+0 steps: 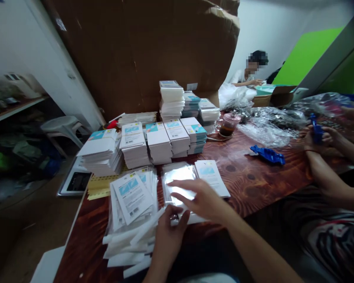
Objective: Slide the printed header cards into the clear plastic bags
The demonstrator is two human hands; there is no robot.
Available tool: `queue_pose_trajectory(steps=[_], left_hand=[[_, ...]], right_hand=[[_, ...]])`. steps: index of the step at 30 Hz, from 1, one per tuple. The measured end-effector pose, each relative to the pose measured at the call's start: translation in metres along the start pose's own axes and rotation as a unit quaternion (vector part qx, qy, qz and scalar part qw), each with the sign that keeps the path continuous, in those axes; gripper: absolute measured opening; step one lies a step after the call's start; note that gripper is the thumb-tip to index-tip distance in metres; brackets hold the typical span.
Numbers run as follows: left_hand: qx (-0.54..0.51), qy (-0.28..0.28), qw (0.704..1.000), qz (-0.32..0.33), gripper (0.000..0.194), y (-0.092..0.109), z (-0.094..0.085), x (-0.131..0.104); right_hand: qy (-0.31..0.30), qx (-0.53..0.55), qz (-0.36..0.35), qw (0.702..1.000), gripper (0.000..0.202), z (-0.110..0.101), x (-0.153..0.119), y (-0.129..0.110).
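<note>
A stack of clear plastic bags (178, 173) lies flat on the wooden table in front of me, shiny with glare. My left hand (171, 226) is at its near edge, thumb and forefinger curled around the edge of a bag. Over the bags, my right hand (202, 196) is stretched out with its fingers apart, holding nothing. To the right of it sits a small stack of printed cards (211, 177), white with a blue picture. At the left, bagged cards (132, 198) are heaped in a loose pile, their white flaps (126, 251) pointing toward me.
Tall card stacks (161, 143) stand behind the bags, beside a lidded glass cup (226, 125) of dark drink. A blue plastic part (267, 154) lies to the right. A co-worker's hands (315, 137) hold another one. Another person (250, 74) sits farther back. A scale (76, 179) is at the left.
</note>
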State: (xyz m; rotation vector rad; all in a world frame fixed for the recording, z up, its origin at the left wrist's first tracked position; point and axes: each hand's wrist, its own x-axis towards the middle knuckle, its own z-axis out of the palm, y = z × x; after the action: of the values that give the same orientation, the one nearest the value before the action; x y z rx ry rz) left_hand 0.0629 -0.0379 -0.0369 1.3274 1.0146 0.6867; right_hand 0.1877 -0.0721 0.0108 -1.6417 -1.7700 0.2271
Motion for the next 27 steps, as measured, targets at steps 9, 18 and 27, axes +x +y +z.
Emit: queue_pose_trajectory(steps=[9, 18, 27], left_hand=[[-0.001, -0.028, 0.997, -0.066, 0.058, -0.014, -0.007, -0.004], [-0.212, -0.024, 0.962, -0.168, 0.069, -0.004, -0.006, -0.008], [-0.167, -0.029, 0.977, -0.127, 0.081, -0.003, -0.006, -0.009]], right_hand=[[-0.176, -0.024, 0.190, 0.966, 0.059, -0.077, -0.061, 0.100], [-0.042, -0.163, 0.053, 0.984, 0.032, -0.059, -0.072, 0.094], [0.424, -0.146, 0.239, 0.861, 0.021, -0.053, -0.109, 0.102]])
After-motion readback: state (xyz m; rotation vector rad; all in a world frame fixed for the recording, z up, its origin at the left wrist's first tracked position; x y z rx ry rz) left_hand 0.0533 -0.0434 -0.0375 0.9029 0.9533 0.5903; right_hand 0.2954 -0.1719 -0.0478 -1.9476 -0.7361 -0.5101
